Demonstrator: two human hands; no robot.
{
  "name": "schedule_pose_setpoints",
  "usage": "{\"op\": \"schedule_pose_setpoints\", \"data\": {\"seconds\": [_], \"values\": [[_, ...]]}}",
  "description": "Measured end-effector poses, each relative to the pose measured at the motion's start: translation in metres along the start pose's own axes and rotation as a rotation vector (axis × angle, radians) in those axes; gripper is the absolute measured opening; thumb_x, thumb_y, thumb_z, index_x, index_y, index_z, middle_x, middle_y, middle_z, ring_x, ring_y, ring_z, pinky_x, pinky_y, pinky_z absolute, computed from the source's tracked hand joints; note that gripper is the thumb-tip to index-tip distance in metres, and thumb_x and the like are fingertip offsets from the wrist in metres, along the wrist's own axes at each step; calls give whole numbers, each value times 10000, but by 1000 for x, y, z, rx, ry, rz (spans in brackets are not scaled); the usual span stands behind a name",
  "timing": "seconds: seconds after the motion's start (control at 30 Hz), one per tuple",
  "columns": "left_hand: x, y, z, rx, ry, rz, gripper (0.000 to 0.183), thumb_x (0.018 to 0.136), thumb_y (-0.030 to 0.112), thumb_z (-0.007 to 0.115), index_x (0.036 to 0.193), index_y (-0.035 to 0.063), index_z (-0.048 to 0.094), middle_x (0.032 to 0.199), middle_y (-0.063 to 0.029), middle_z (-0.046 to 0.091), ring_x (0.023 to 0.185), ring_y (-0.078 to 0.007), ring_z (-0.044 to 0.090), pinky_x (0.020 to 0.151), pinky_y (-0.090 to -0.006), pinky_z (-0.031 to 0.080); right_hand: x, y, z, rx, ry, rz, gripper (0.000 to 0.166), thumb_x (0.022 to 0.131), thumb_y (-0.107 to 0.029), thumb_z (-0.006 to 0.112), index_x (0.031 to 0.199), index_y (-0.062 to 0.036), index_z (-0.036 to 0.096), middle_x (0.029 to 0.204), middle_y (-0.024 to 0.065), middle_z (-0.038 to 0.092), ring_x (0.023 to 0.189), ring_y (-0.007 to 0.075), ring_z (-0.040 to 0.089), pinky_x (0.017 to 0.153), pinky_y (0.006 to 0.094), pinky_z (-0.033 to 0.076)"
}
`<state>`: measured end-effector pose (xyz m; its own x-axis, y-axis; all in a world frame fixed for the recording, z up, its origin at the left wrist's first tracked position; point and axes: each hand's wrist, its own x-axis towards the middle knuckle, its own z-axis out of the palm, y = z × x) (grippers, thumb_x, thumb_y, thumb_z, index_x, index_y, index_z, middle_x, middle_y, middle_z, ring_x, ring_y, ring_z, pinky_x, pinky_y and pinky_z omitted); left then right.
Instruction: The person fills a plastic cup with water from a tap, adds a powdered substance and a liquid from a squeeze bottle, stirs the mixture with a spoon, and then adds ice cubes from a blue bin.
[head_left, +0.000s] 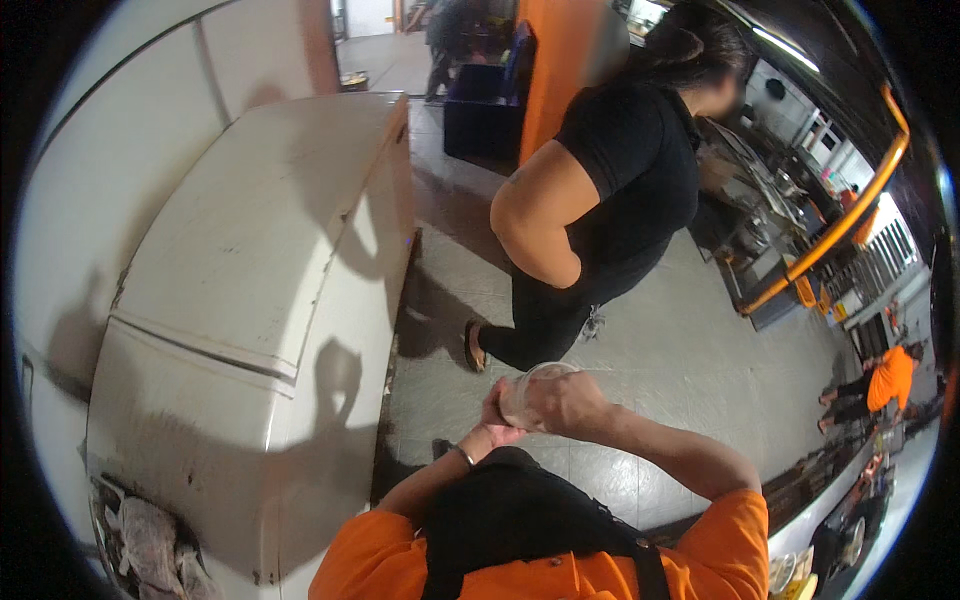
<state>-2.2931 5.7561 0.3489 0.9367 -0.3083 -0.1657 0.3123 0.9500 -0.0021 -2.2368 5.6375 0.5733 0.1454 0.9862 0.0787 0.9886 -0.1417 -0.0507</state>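
Observation:
Both of my hands are around a clear plastic tub in front of my chest. Its round rim shows above the knuckles, and the contents are hidden from here. My left hand supports it from the left and below, with a bracelet on that wrist. Over the near right side lies my right hand, its fingers partly out of sight around the tub. A black apron and orange sleeves cover me just below.
A large white refrigerator or freezer cabinet stands close on my left. Directly ahead, a person in black stands near an orange pillar. Kitchen counters, a yellow-orange pipe and a person in orange are to the right.

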Motion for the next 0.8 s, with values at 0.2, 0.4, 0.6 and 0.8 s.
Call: {"op": "schedule_pose_setpoints", "data": {"seconds": [0.2, 0.4, 0.6, 0.8], "values": [[-3, -3, 4, 9, 44, -30, 672, 812, 585, 581, 1263, 90, 525, 1313, -99, 520, 1216, -287, 485, 1034, -467, 377, 6, -3, -16, -247, -357, 134, 111, 685, -160, 673, 781, -104, 665, 758, 68, 657, 729, 215, 678, 544, 344, 532], [7, -4, 7, 97, 104, 7, 699, 814, 624, 536, 1285, 108, 510, 1306, -94, 522, 1220, -301, 478, 1031, -500, 369, -10, 5, 17, -88, -84, 104, 176, 677, -174, 677, 841, -115, 654, 816, 57, 661, 763, 202, 665, 547, 341, 522], [10, -9, -19, 148, 182, -1, 691, 808, 652, 490, 1308, 176, 497, 1335, -86, 498, 1223, -323, 464, 1012, -544, 360, -24, 14, 6, -175, -128, 170, 95, 723, -210, 632, 729, -129, 683, 749, 51, 684, 664, 214, 671, 491, 351, 493], [20, -12, -22, 225, 262, 14, 691, 774, 692, 469, 1299, 243, 501, 1364, -69, 468, 1212, -342, 452, 915, -555, 390, -13, 25, 46, 125, -68, 355, 171, 756, -279, 606, 737, -138, 701, 759, 67, 685, 688, 241, 673, 516, 376, 512]]}}
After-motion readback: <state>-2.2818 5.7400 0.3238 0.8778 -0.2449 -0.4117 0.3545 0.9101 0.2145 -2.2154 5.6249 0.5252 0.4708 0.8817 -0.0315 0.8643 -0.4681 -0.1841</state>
